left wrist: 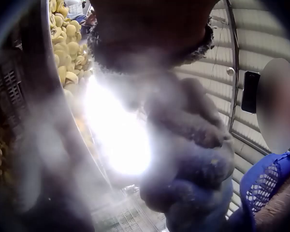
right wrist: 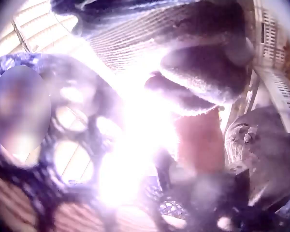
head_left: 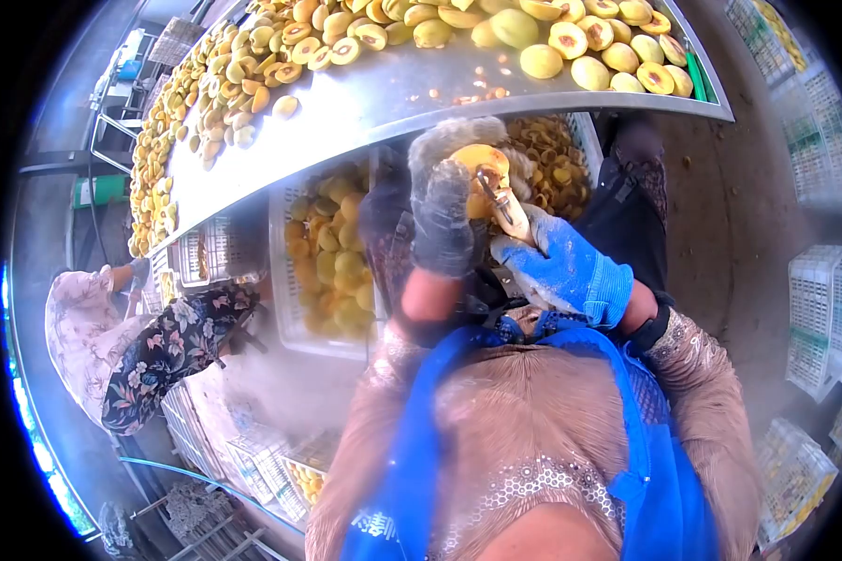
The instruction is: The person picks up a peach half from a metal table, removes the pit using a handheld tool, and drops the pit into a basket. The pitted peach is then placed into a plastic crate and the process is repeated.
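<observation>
In the head view my left hand (head_left: pixel 442 217), in a worn grey glove, holds a cut yellow peach (head_left: pixel 482 161) just off the table's near edge. My right hand (head_left: pixel 571 269), in a blue knit glove, grips a tool with a pale wooden handle (head_left: pixel 513 217). Its dark metal end lies against the peach's cut side. In the left wrist view the gloved left hand (left wrist: pixel 188 154) shows curled fingers, with the peach hidden and glare beside it. Bright glare also covers part of the right wrist view, where the right glove (right wrist: pixel 203 72) shows near the top.
A metal table (head_left: pixel 365 98) bears many peach halves (head_left: pixel 617 56) and loose pits. Below its edge stand a crate of peaches (head_left: pixel 332 252) and a crate of small cut pieces (head_left: pixel 552 154). Another person (head_left: pixel 150 346) bends at the left. White crates (head_left: pixel 819 318) line the right side.
</observation>
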A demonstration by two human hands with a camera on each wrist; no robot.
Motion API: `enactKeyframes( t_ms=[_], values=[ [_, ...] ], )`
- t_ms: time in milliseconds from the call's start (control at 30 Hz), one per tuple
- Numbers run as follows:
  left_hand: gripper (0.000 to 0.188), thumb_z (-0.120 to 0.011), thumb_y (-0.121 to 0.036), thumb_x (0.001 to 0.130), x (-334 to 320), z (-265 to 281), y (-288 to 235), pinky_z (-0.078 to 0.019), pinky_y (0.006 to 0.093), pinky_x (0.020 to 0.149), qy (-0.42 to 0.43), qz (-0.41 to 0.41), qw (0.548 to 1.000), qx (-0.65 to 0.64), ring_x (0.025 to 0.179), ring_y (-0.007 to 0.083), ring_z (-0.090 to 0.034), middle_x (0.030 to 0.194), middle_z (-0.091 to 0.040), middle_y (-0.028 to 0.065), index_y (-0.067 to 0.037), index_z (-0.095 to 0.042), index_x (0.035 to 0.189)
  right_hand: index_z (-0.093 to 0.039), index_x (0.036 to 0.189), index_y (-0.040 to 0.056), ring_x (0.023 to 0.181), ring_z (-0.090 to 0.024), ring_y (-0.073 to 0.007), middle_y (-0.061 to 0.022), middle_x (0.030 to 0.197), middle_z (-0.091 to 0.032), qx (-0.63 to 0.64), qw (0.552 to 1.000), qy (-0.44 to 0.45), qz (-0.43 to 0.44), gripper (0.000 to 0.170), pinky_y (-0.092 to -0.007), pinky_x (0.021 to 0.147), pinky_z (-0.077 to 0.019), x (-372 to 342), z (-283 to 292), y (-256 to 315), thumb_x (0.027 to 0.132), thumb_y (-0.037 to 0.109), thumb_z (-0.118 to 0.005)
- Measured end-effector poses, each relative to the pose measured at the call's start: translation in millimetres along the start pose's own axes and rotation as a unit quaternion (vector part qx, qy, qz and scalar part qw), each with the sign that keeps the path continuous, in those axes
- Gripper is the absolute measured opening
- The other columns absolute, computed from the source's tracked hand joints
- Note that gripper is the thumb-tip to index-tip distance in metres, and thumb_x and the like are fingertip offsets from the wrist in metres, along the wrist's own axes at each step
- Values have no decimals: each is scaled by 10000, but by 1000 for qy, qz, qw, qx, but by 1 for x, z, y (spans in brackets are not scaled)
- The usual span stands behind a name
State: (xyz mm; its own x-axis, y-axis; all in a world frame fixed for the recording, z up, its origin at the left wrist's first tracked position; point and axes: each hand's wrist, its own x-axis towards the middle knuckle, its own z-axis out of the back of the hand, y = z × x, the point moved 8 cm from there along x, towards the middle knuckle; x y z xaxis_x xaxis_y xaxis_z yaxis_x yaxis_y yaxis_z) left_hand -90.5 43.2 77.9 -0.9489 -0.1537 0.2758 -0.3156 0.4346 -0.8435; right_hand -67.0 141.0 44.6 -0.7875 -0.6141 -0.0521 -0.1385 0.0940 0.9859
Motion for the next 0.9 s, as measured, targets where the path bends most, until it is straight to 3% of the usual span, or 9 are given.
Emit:
enactKeyframes(
  t_ms=[33,233,433,467,533,633,700,767,900],
  values=[
    [287,-587,-145,842,0,-5,2,-533,313,729,13,68,990,-120,839,225,-620,1055,-589,142,-26,-514,1092,-491,902,66,442,-430,-61,6,606,-466,-25,999,-2,27,126,-213,375,-341,1,1,2,894,180,-544],
    [191,-555,-171,883,4,36,2,-538,306,653,-58,-178,841,508,753,168,-639,896,-659,74,-19,-584,995,-467,814,90,372,-392,-72,9,556,-444,288,917,99,-258,165,-225,339,-311,-13,-25,-16,907,213,-525],
    [238,-504,-174,911,16,26,17,-534,304,698,56,76,986,134,798,164,-638,928,-659,114,16,-577,1034,-440,774,83,355,-336,-47,26,512,-387,186,954,91,-219,204,-207,316,-254,-8,-11,-11,912,220,-502],
    [271,-492,-216,922,19,17,0,-529,286,661,126,-128,891,417,780,175,-634,909,-657,114,18,-575,1032,-436,781,85,349,-300,-36,36,503,-359,130,962,88,-225,207,-198,306,-237,-7,-9,-4,922,226,-490],
    [271,-499,-226,921,18,27,18,-522,277,665,55,4,991,124,786,173,-624,906,-652,108,8,-574,1036,-433,802,83,346,-284,-30,39,502,-348,374,879,171,-243,220,-186,299,-224,-14,-26,-24,932,252,-485],
    [297,-494,-282,925,0,45,73,-517,292,634,-146,187,935,-263,733,188,-609,858,-630,106,-11,-565,1024,-425,850,84,344,-258,-18,41,503,-335,537,774,221,-253,256,-163,293,-202,-20,-47,-27,941,316,-479],
    [331,-492,-333,922,5,54,66,-517,313,607,-123,136,975,-127,721,199,-609,839,-624,104,-20,-565,1002,-423,857,87,343,-257,-17,41,506,-335,575,740,230,-263,266,-163,291,-200,-20,-53,-37,941,333,-479],
    [328,-496,-347,915,6,73,58,-518,336,576,-148,133,954,-225,702,202,-614,816,-625,109,-31,-567,969,-427,862,110,340,-258,-27,40,518,-347,522,781,230,-254,182,-173,292,-210,-18,-43,-62,936,265,-487],
    [300,-540,-312,865,-13,210,-31,-495,366,631,-292,122,880,354,756,235,-600,865,-605,133,-41,-569,991,-431,818,135,377,-343,-47,30,557,-399,101,905,58,-410,157,-197,319,-240,-16,0,-115,904,229,-523]
  ],
)
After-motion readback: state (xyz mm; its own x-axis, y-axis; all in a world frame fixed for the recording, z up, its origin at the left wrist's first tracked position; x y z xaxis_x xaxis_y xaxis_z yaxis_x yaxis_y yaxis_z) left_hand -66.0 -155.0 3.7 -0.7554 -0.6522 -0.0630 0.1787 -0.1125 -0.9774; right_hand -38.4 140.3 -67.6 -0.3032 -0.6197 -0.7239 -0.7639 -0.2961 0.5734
